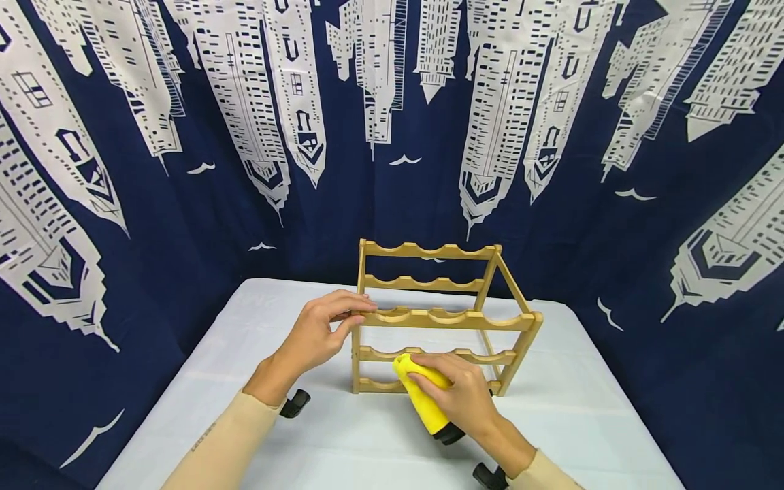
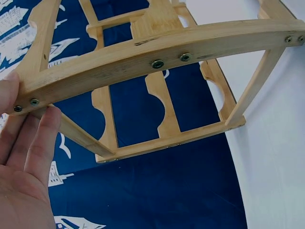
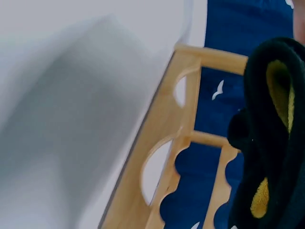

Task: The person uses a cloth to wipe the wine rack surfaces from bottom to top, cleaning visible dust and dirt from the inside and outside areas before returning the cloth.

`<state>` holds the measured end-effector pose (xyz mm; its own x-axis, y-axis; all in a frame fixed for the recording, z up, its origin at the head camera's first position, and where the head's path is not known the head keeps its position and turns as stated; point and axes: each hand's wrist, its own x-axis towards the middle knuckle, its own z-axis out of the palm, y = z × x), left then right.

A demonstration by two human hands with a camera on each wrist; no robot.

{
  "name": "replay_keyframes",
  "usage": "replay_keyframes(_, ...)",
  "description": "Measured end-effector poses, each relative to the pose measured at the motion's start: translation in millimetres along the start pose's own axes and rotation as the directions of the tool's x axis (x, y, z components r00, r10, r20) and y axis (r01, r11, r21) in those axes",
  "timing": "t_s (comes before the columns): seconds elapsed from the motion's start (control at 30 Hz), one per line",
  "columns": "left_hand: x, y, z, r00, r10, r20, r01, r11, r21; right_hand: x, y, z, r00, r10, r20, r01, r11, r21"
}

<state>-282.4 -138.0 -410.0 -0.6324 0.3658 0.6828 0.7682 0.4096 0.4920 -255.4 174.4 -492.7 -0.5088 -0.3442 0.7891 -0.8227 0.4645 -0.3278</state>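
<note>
A light wooden bottle rack (image 1: 453, 318) with scalloped rails stands on the table. At its near upper left corner, my left hand (image 1: 318, 333) grips the wood. The left wrist view shows the thumb and fingers of that hand (image 2: 28, 186) on either side of the bolted end bar (image 2: 119, 57). My right hand (image 1: 462, 395) holds a bunched yellow cloth (image 1: 424, 401) with a black edge, in front of the rack's lower rails. In the right wrist view the cloth's folded black edge (image 3: 267, 148) covers part of the rack (image 3: 155, 119); most of the right hand is out of sight.
The table has a white cover (image 1: 343, 449). A dark blue curtain (image 1: 343, 204) with white buildings and birds hangs behind and at both sides. Black wrist camera mounts (image 1: 295, 403) show below the hands.
</note>
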Motion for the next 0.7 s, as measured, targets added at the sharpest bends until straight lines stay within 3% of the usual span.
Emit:
replay_keyframes(0.13,-0.7,-1.9,-3.6,1.0,0.014,-0.015,-0.013,1.0,0.024,17.7,-11,15,0.999,0.029,-0.03,-0.027,0.998,0.063)
replay_keyframes(0.43,2.8,-2.2,-11.9,0.998,-0.023,0.058,0.022,1.0,0.011,46.3,-26,53,0.979,0.088,-0.183,-0.079,0.995,0.054)
replay_keyframes(0.7,3.5,-1.2,-10.1,0.997,-0.051,0.059,0.049,0.999,0.022,54.9,-28,75,0.982,0.029,-0.186,-0.031,0.999,-0.011)
